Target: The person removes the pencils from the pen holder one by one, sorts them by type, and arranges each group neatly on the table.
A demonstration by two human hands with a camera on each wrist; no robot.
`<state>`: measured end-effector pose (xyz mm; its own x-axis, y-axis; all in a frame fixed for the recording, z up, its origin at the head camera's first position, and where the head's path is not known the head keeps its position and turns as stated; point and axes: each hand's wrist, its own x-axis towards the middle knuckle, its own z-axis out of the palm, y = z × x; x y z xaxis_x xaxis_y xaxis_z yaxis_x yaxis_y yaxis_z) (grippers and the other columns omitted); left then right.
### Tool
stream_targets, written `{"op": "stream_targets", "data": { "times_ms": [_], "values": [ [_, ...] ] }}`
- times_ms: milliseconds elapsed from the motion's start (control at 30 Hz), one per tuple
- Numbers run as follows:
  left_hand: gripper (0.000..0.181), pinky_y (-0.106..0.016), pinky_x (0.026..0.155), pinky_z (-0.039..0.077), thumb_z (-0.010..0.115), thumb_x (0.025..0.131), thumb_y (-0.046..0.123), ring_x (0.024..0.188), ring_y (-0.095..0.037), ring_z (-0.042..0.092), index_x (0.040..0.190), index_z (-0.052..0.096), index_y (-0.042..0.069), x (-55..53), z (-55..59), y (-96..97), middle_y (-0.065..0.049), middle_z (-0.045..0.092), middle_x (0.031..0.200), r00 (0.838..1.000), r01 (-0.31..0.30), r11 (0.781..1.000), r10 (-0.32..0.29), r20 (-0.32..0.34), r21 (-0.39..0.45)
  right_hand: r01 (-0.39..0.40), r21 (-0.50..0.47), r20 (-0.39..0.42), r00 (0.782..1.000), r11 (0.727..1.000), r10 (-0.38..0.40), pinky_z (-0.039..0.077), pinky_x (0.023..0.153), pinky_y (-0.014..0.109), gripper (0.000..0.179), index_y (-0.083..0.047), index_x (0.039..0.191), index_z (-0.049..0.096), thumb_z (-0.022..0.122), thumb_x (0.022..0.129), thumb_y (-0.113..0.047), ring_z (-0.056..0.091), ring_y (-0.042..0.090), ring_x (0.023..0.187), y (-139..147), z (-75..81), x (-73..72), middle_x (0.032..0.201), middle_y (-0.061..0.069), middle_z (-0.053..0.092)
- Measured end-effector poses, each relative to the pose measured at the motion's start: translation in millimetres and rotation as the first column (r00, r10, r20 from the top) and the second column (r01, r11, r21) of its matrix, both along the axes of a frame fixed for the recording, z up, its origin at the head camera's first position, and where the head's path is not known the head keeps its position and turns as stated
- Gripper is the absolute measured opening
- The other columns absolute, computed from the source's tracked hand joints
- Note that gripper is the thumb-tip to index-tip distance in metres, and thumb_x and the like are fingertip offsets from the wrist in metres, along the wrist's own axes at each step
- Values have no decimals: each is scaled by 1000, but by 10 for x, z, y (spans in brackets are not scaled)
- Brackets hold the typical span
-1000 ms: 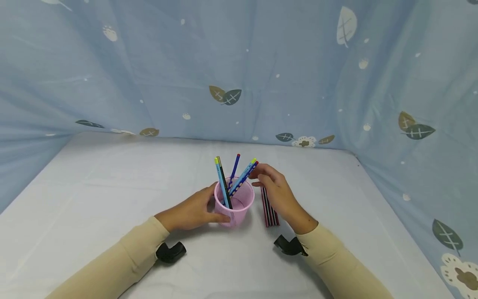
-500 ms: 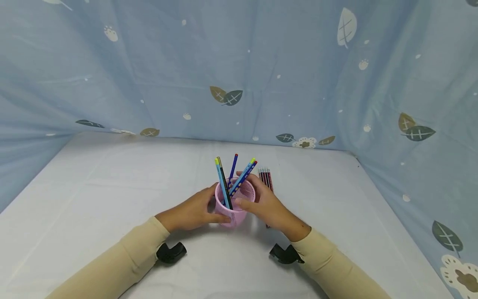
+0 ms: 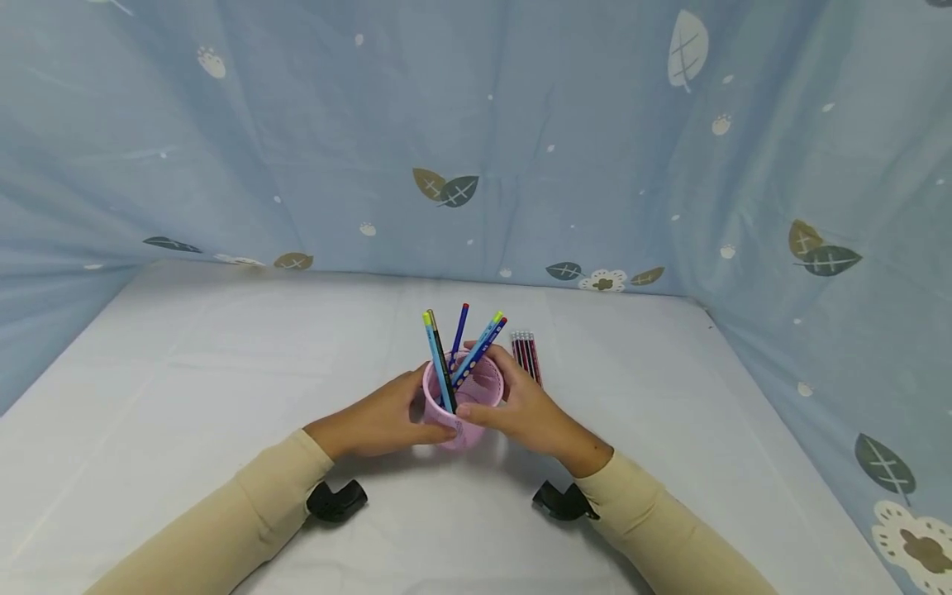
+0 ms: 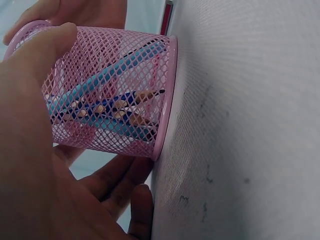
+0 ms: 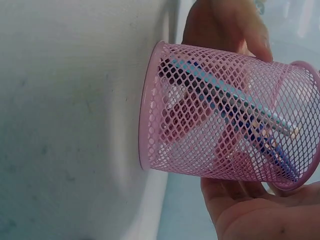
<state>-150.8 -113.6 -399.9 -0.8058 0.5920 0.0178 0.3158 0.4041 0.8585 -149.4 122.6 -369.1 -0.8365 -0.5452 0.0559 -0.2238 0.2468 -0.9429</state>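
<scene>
A pink mesh pen holder (image 3: 470, 434) stands upright between both hands. My left hand (image 3: 383, 421) grips its left side, thumb across the front and fingers behind. From the right, my right hand (image 3: 531, 417) holds it near the top, with the thumb at the front rim and the fingers round the far side. Several pencils lean inside, among them a light-blue pencil (image 3: 434, 343) with a yellow end and a dark-blue pencil (image 3: 461, 325) with a red end. Through the mesh wall (image 4: 110, 90) in the left wrist view, sharpened tips show near the base.
A row of striped pencils (image 3: 526, 355) lies on the white table (image 3: 297, 330) just right of the pen holder, partly hidden by the right hand. A blue leaf-print curtain (image 3: 565, 165) hangs behind. Black wrist mounts (image 3: 337, 502) sit below both wrists.
My right hand has moved left from over the striped pencils onto the pen holder, uncovering the pencils' far ends. The left hand has kept its grip, and the pen holder stays about where it was.
</scene>
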Motion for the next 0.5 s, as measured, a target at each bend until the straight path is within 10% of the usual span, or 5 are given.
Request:
{"op": "stream_targets", "data": {
  "times_ms": [500],
  "values": [
    [88,-46,117,36,76,88,36,140,-18,44,158,24,27,3,-4,11,1,45,153,998,53,996,-54,11,70,-14,16,-27,1000,1000,15,45,110,51,81,-17,151,34,78,87,-40,54,24,130,4,-14,-13,146,6,49]
  ]
}}
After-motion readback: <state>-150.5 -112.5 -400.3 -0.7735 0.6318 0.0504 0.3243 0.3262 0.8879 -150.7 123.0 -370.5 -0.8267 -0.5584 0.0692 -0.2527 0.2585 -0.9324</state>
